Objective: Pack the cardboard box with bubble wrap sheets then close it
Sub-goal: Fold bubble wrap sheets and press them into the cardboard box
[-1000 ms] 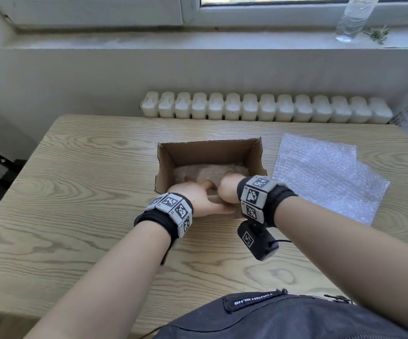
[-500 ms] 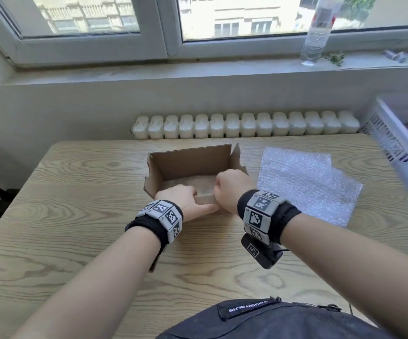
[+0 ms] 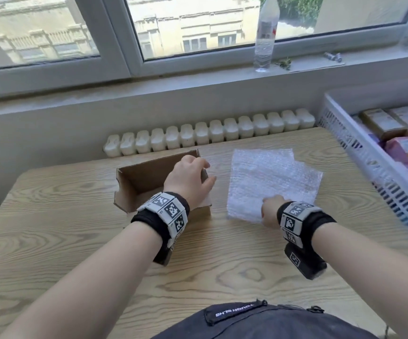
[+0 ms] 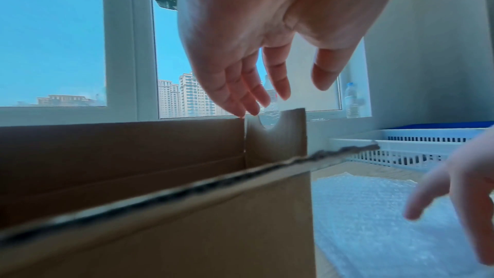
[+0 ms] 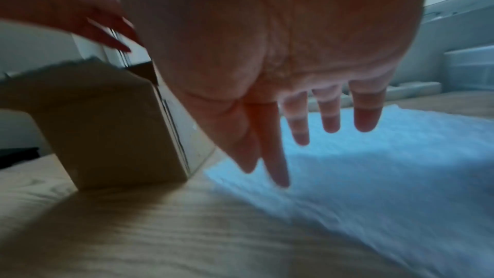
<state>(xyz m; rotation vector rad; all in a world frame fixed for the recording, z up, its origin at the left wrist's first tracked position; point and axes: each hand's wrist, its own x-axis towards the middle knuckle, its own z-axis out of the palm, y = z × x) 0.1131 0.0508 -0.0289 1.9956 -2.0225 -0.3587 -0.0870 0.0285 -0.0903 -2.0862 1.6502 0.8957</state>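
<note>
An open brown cardboard box (image 3: 139,184) (image 4: 165,208) (image 5: 107,126) stands on the wooden table. My left hand (image 3: 189,178) (image 4: 256,84) hovers over its right end with straight fingers, holding nothing; its fingertips (image 4: 242,111) reach the top of the far wall. A stack of white bubble wrap sheets (image 3: 271,182) (image 4: 374,219) (image 5: 387,177) lies flat to the right of the box. My right hand (image 3: 271,211) (image 5: 307,134) is over the near left corner of the sheets, fingers spread and pointing down, nothing gripped. My left arm hides the box's inside.
A white plastic basket (image 3: 359,152) with packaged goods stands at the table's right edge. A radiator (image 3: 208,135) runs behind the table under the windowsill, where a clear bottle (image 3: 265,33) stands. Bare wooden tabletop (image 3: 51,228) lies left of and in front of the box.
Both hands have come out of the box. The right hand has moved right to the bubble wrap sheets; the left hand has lifted to the box's right end. The view has tilted up.
</note>
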